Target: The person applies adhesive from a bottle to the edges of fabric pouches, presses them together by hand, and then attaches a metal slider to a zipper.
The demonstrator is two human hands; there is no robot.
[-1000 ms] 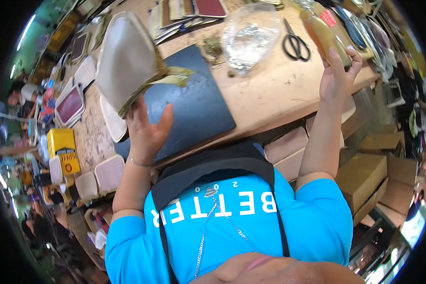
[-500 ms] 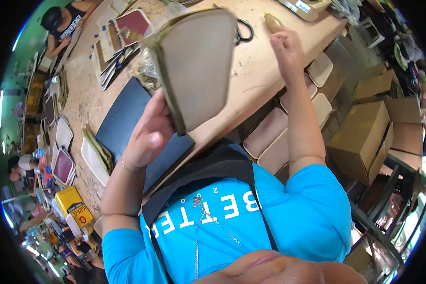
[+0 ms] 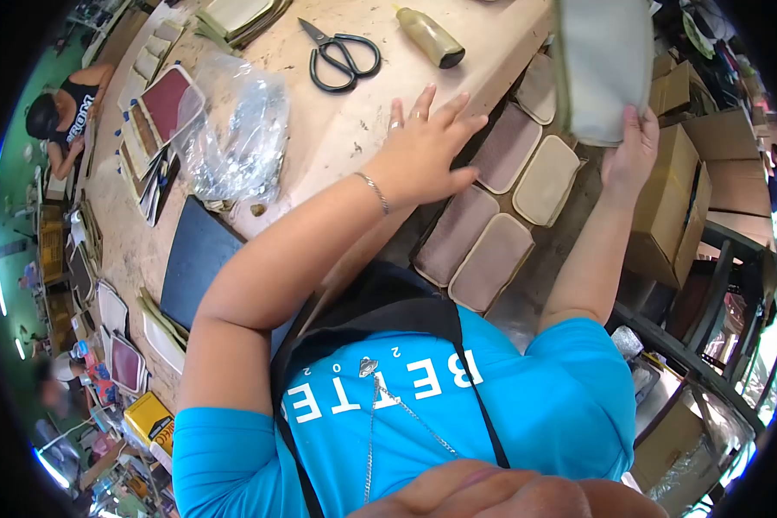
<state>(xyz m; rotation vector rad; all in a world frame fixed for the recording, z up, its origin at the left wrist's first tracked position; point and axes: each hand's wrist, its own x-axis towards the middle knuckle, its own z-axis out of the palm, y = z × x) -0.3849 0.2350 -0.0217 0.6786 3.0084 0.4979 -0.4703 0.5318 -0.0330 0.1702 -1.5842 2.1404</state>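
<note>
Between right thumb [image 3: 631,122] and fingers [image 3: 650,131], edge of a grey panel [image 3: 607,71].

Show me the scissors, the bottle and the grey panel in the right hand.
Scissors [image 3: 326,41]: head view, where blades meet handles.
Bottle [image 3: 430,37]: head view, middle of its body.
Grey panel [image 3: 606,73]: head view, middle of its broad face.

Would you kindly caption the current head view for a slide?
Right hand holds grey panel; left hand spread near bottle.
</note>
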